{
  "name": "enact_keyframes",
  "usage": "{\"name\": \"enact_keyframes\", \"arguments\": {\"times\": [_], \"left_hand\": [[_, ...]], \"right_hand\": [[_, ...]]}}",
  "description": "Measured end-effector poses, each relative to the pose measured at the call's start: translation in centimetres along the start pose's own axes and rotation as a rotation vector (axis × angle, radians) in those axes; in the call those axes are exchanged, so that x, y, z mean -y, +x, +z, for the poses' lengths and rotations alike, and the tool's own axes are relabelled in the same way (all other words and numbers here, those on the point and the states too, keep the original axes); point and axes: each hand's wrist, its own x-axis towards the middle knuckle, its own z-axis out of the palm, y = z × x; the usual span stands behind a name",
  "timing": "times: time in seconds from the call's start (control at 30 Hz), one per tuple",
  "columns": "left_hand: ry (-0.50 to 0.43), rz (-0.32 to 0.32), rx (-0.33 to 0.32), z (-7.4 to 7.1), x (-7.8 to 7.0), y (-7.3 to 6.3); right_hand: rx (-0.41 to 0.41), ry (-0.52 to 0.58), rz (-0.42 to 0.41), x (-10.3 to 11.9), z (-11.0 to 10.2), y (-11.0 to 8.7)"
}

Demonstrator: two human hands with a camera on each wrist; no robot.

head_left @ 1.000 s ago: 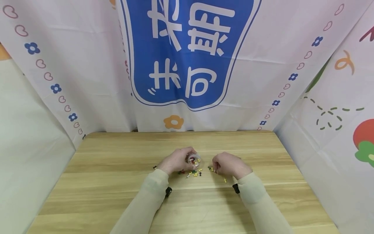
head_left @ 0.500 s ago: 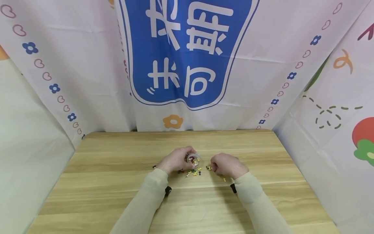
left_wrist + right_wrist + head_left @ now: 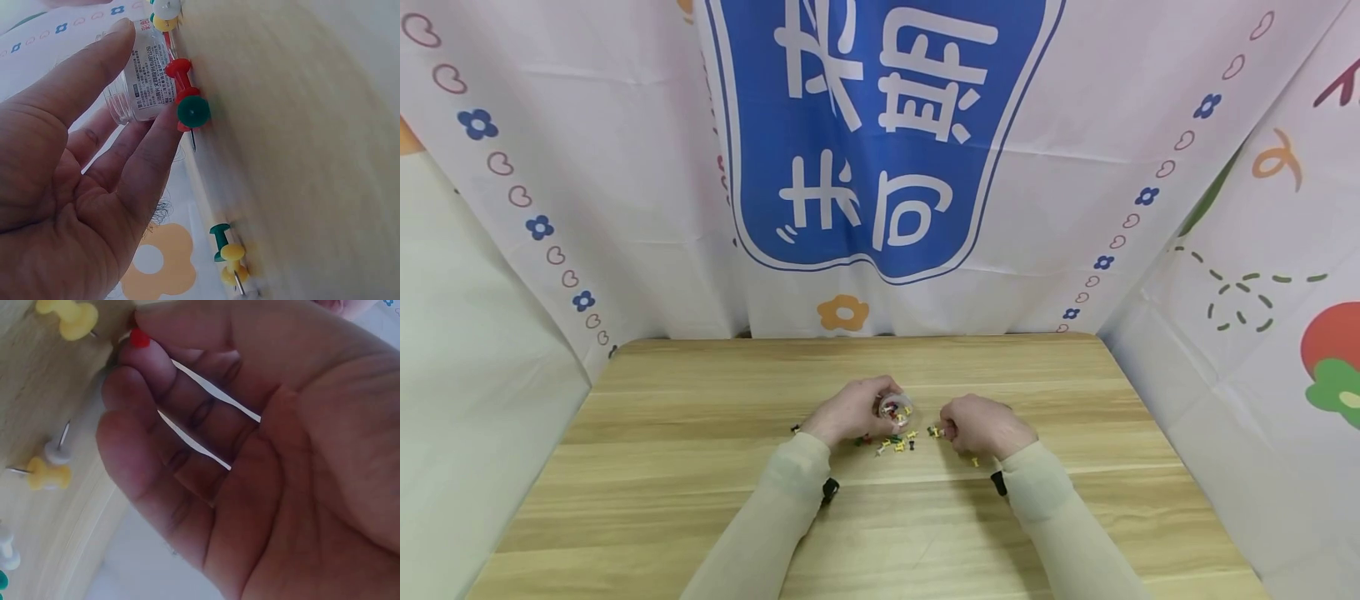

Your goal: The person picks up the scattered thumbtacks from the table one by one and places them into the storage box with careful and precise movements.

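Note:
My left hand (image 3: 853,408) grips a small clear jar (image 3: 897,402) with mixed push pins inside. In the left wrist view, the labelled jar (image 3: 140,78) sits between thumb and fingers. A red push pin (image 3: 180,78) and a green push pin (image 3: 194,111) lie close to those fingers. To the right, my right hand (image 3: 987,425) is low over the table. In the right wrist view, thumb and index fingertip pinch a red push pin (image 3: 139,339), mostly hidden by the fingers. A yellow push pin (image 3: 67,317) lies nearby.
Loose pins, among them a yellow push pin (image 3: 900,447), lie on the wooden table (image 3: 700,500) in front of the jar. One yellow push pin (image 3: 975,462) lies by the right wrist, and a dark push pin (image 3: 795,428) left of the left hand. A printed curtain (image 3: 647,208) hangs behind.
My right hand has shifted slightly left and stays low by the pins. The left hand and jar hold nearly still. The head view has moved a little.

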Motion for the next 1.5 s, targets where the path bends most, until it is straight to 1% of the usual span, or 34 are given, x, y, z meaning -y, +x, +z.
{"name": "enact_keyframes", "arguments": {"times": [0.23, 0.43, 0.53, 0.73, 0.97, 1.13, 1.23, 1.33, 1.5], "left_hand": [[-0.004, 0.004, 0.002, 0.0, 0.0, 0.0], [-0.016, 0.006, 0.002, 0.0, -0.1, 0.0], [-0.015, 0.004, 0.005, 0.0, -0.1, 0.0], [0.004, 0.009, -0.001, -0.1, -0.1, 0.0], [0.003, 0.019, 0.003, -0.1, -0.1, 0.1], [-0.014, 0.016, 0.006, -0.1, 0.0, 0.1], [-0.019, 0.014, 0.011, -0.1, 0.0, 0.1], [-0.020, 0.013, 0.015, -0.1, 0.0, 0.1], [-0.016, 0.014, 0.014, -0.1, 0.0, 0.1]], "right_hand": [[-0.003, 0.006, 0.005, 0.0, -0.4, -0.4], [-0.053, 0.003, -0.041, 0.2, -0.8, -0.4], [-0.107, -0.026, -0.068, 0.2, -0.9, -0.1], [-0.257, -0.095, -0.157, 0.2, -0.9, 0.6], [-0.343, -0.128, -0.199, 0.6, -0.8, 0.9], [-0.395, -0.095, -0.266, 1.2, -0.7, 1.2], [-0.409, -0.049, -0.314, 1.5, -0.5, 1.3], [-0.404, -0.013, -0.338, 1.9, -0.2, 1.5], [-0.363, 0.022, -0.320, 2.4, 0.5, 1.9]]}}
